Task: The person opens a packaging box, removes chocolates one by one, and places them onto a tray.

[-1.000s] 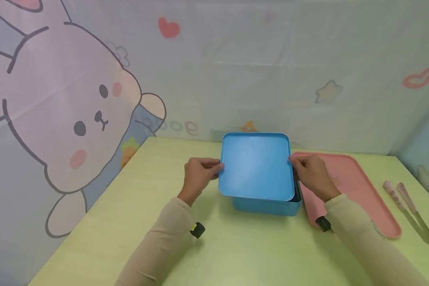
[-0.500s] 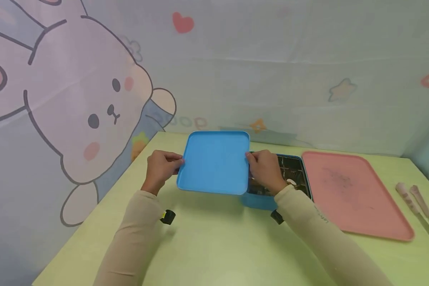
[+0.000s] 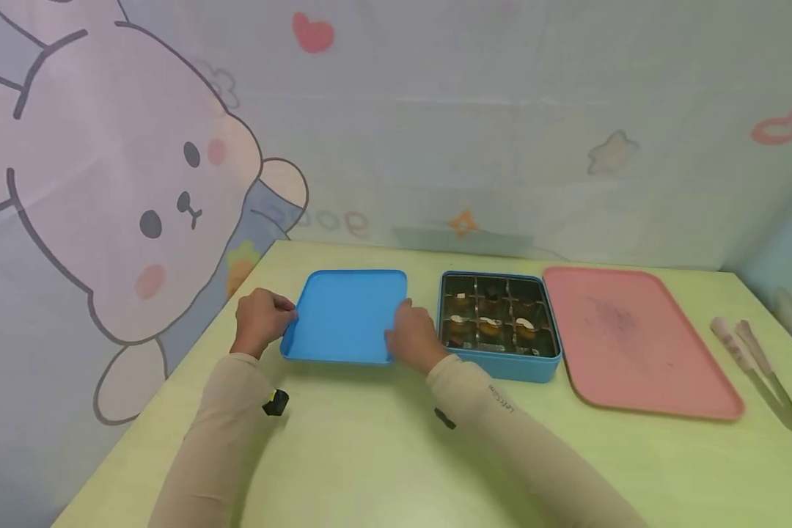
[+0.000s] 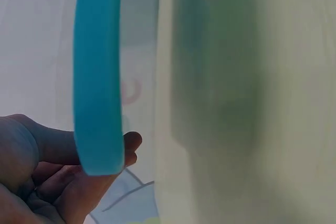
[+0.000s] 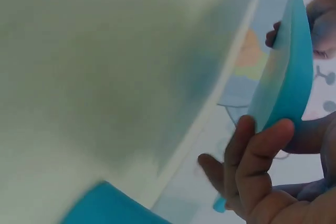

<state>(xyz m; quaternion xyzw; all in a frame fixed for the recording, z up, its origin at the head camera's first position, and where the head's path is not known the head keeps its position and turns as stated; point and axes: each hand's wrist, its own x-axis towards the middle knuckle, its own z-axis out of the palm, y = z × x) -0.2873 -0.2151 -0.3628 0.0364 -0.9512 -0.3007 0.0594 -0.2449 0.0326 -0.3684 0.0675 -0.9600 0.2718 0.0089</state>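
Pinches a blue lid (image 3: 345, 317) above the worktop (image 3: 369, 455), at 9 o'clock from the divided box (image 3: 521, 369), with nearly closed fingers (image 4: 79, 195) of left hand (image 3: 260, 323) (9 o'clock edge) and right hand (image 3: 414, 337) (3 o'clock edge).

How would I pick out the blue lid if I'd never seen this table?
On the pale green table, find the open blue box, just left of the pink tray. Left of that box, the left hand and right hand hold the blue lid between them, above the table. Unlike the deep, divided box and the larger pink tray, it is plain blue, shallow and held up.
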